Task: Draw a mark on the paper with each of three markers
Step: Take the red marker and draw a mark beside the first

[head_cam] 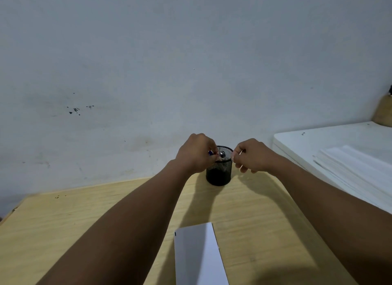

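Observation:
A black mesh cup (218, 176) stands on the wooden table near the wall. My left hand (194, 154) is at the cup's left rim, closed on a marker whose blue end (210, 153) sticks out between the fingers. A second marker with a silver end (222, 154) stands inside the cup. My right hand (252, 156) is at the cup's right rim with curled fingers, its fingertips pinching the rim. A white sheet of paper (198, 257) lies on the table close to me, between my forearms. A small dark mark sits at the paper's upper left corner.
The wooden table (84, 216) ends at a grey wall just behind the cup. To the right stands a white cabinet (318, 140) with a stack of white sheets (360, 168) on it. A brown object (384, 113) sits at its far corner.

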`<action>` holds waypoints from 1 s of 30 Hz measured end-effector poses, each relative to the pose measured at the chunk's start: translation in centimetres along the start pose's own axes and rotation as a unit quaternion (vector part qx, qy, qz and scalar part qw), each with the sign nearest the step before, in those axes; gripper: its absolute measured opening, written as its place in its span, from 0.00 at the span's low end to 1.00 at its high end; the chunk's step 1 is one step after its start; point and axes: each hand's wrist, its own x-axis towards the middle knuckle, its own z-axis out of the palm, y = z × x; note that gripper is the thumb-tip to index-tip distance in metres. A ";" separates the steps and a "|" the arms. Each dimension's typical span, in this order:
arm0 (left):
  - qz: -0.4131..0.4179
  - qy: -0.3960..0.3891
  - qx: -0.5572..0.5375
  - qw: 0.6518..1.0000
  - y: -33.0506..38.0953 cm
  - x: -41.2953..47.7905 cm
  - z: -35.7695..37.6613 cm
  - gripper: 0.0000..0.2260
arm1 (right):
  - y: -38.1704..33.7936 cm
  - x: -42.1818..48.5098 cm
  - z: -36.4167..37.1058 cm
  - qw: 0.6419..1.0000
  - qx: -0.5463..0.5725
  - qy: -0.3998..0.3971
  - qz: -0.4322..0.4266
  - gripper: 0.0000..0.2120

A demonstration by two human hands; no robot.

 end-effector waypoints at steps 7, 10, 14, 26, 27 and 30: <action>-0.002 0.058 -0.003 0.998 0.3 0.4 -0.3 0.07 | -0.6 -0.3 0.1 0.999 0.016 0.022 -0.022 0.07; -0.013 0.094 -0.037 0.995 0.5 0.4 -2.5 0.08 | -1.8 -0.5 -0.3 0.996 0.039 0.067 -0.040 0.07; -0.044 0.154 -0.127 0.979 0.7 -0.9 -6.6 0.09 | -4.6 -0.9 -0.2 0.985 0.101 0.126 -0.066 0.07; -0.223 0.082 -0.479 0.845 -7.8 -12.7 -9.6 0.09 | -9.8 -6.7 5.7 0.940 0.309 -0.093 -0.114 0.09; -0.233 0.075 -0.496 0.833 -8.4 -13.7 -8.9 0.10 | -10.2 -7.1 6.6 0.913 0.384 -0.109 -0.086 0.09; -0.256 0.071 -0.543 0.797 -8.8 -15.7 -6.6 0.11 | -10.4 -7.8 9.3 0.842 0.521 -0.136 -0.015 0.06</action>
